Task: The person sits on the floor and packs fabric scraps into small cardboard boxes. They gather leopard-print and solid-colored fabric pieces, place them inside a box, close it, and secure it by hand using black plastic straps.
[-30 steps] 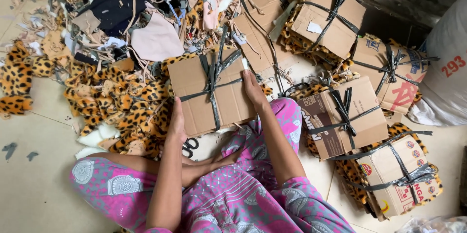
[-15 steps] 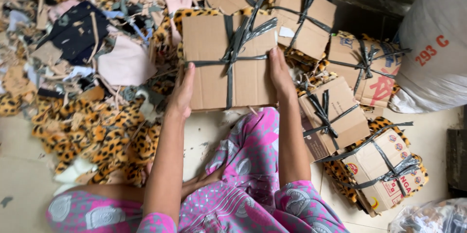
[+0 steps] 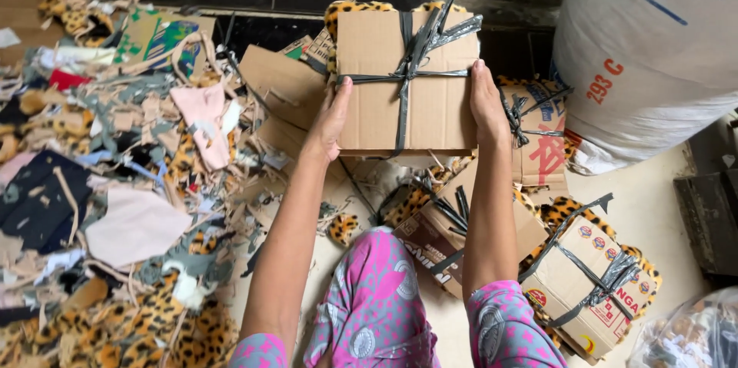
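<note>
A: Obs. 1. Flat cardboard bundle [image 3: 407, 84], brown corrugated faces, bound crosswise with dark plastic strapping knotted near its top. Leopard-print plush shows at the upper edge, sandwiched between the boards.

B: Position?

A: Held up off the floor, in front of the person, top centre of view, above the other bundles. Left hand [image 3: 330, 118] pressed flat on the left edge, fingers extended and close together, thumb on the front face. Right hand [image 3: 486, 103] on the right edge, fingers straight along the side (tips curl behind; cannot tell how far).

B: Surroundings?

A: Below the arms, a second tied bundle [image 3: 450, 233], printed cardboard, same dark strapping. A third [image 3: 588, 280] lower right, leopard fur bulging from its sides. Left: loose scrap pile [image 3: 131, 207] of fabric offcuts, pink, beige, black, spotted plush, irregular shapes. Upper right: white woven sack [image 3: 653, 53], rounded and full, just beside another bundle. Floor [image 3: 653, 207] pale, smooth.

B: Clothing?

A: Pink patterned trousers [image 3: 377, 299], knees bent.
</note>
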